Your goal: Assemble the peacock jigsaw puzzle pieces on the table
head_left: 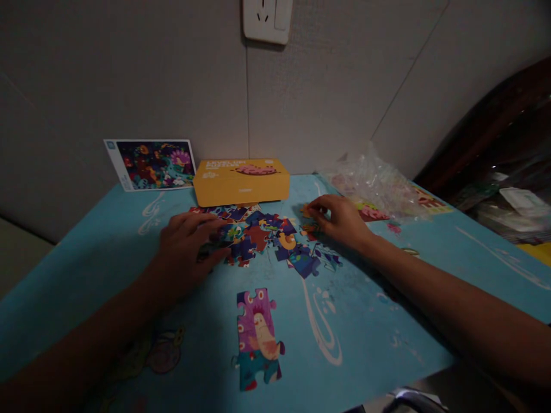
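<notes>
Left hand (185, 244) and right hand (342, 221) are bare, with slim, bare forearms (447, 295).

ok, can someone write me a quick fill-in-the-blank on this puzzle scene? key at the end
1. The yellow cardboard box stands between a white-bordered picture card and a clear, crumpled ____ bag.
2. The bare right hand is at the ____ edge of the loose multicoloured jigsaw pile, the bare left hand at the opposite edge.
3. The joined pink-and-teal jigsaw section lies on a tabletop whose main colour is ____.

Missing words: plastic; right; blue.
</notes>
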The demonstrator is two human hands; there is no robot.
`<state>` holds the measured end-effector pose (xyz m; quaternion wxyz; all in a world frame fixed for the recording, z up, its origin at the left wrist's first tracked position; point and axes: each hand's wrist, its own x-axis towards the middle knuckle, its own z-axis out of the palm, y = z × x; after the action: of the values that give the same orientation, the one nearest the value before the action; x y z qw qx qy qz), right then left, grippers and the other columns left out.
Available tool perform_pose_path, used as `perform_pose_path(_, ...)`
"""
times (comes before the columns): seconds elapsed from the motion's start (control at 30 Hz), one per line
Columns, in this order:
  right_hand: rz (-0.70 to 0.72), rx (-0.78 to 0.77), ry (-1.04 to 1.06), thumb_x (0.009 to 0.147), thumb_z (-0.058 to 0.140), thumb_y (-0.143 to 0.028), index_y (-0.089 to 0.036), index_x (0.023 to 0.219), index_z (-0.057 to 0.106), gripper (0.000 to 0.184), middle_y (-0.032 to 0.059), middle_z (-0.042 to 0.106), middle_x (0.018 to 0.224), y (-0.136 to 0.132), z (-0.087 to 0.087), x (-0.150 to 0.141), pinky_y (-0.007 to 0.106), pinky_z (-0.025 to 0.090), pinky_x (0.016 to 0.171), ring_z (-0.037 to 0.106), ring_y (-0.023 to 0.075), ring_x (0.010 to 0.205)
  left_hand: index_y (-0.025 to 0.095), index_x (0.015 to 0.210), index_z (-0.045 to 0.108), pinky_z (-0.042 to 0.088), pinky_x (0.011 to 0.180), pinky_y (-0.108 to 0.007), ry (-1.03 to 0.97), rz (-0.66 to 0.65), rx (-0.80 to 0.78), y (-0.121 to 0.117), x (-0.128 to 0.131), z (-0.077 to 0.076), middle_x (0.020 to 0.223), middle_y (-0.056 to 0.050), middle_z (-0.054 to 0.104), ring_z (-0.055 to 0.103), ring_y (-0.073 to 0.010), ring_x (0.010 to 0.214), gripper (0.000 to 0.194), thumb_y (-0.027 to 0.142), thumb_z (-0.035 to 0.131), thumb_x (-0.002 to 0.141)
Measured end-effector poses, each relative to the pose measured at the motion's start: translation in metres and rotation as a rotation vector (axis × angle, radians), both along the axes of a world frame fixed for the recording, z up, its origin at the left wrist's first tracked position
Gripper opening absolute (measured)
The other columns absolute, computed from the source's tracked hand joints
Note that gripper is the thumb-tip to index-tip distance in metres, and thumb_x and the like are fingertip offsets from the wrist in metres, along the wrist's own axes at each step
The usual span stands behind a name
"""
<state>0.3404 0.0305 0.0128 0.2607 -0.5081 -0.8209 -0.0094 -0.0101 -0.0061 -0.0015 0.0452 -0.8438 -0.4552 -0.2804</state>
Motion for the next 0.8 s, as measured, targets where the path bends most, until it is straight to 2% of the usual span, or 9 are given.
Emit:
perform_pose_path(0.1,-0.085,0.059,0.031,0.085,0.054,-0.021,-0.013,0.091,0.072,0.021,0.0112,0.073,0.084,0.004,0.001,0.007,0.035,0.046,0.07,0.064,0.0237,0.072,0.017,0.121,0.063,0.037,0.106,-0.057,-0.026,0.203,-0.011,0.005,-0.006,0.003,0.125,-0.015,0.064,0.053,-0.0359,0.12,0.04,0.041,0.049,0.092)
perform_pose_path(0.17,-0.132,0.083,0.033,0.083,0.054,-0.022,-0.013,0.089,0.073,0.022,0.0118,0.073,0.082,0.006,0.003,0.011,0.037,0.046,0.069,0.064,0.0252,0.071,0.017,0.121,0.062,0.037,0.106,-0.058,-0.04,0.33,-0.019,0.008,-0.011,0.004,0.124,-0.015,0.063,0.052,-0.0369,0.122,0.04,0.04,0.05,0.091)
perform_pose_path(0.27,-0.203,0.102,-0.003,0.081,0.055,-0.023,-0.016,0.088,0.074,0.022,0.0113,0.073,0.081,0.009,0.003,0.017,0.038,0.047,0.07,0.065,0.0269,0.072,0.02,0.123,0.061,0.039,0.103,-0.06,-0.066,0.442,-0.026,0.011,-0.015,0.003,0.124,-0.015,0.062,0.051,-0.0386,0.123,0.04,0.04,0.052,0.09)
perform_pose_path(0.4,-0.254,0.112,-0.039,0.08,0.054,-0.023,-0.017,0.088,0.074,0.023,0.011,0.073,0.084,0.014,0.0,0.025,0.039,0.048,0.071,0.066,0.0277,0.075,0.021,0.121,0.062,0.04,0.099,-0.065,-0.079,0.466,-0.046,0.011,-0.017,0.001,0.124,-0.016,0.061,0.049,-0.0423,0.122,0.038,0.04,0.056,0.089)
perform_pose_path(0.5,-0.278,0.082,-0.034,0.079,0.054,-0.022,-0.017,0.087,0.074,0.022,0.0108,0.074,0.086,0.016,-0.001,0.03,0.039,0.048,0.071,0.065,0.0268,0.075,0.024,0.119,0.063,0.039,0.1,-0.065,-0.106,0.452,-0.007,0.012,-0.018,-0.001,0.123,-0.014,0.062,0.049,-0.0415,0.122,0.035,0.04,0.057,0.089)
perform_pose_path(0.63,-0.253,0.043,-0.024,0.079,0.056,-0.022,-0.017,0.088,0.075,0.022,0.0104,0.073,0.083,0.014,0.001,0.027,0.036,0.048,0.067,0.064,0.0242,0.069,0.025,0.114,0.066,0.04,0.101,-0.063,-0.108,0.436,-0.029,0.013,-0.019,-0.003,0.119,-0.013,0.062,0.051,-0.0394,0.12,0.032,0.042,0.055,0.089)
perform_pose_path(0.8,-0.229,0.015,-0.032,0.078,0.058,-0.022,-0.017,0.087,0.075,0.019,0.0085,0.072,0.079,0.01,0.003,0.02,0.033,0.047,0.064,0.062,0.0218,0.065,0.025,0.115,0.068,0.041,0.098,-0.066,-0.097,0.43,-0.072,0.012,-0.017,-0.002,0.122,-0.014,0.06,0.049,-0.0416,0.121,0.033,0.042,0.054,0.09)
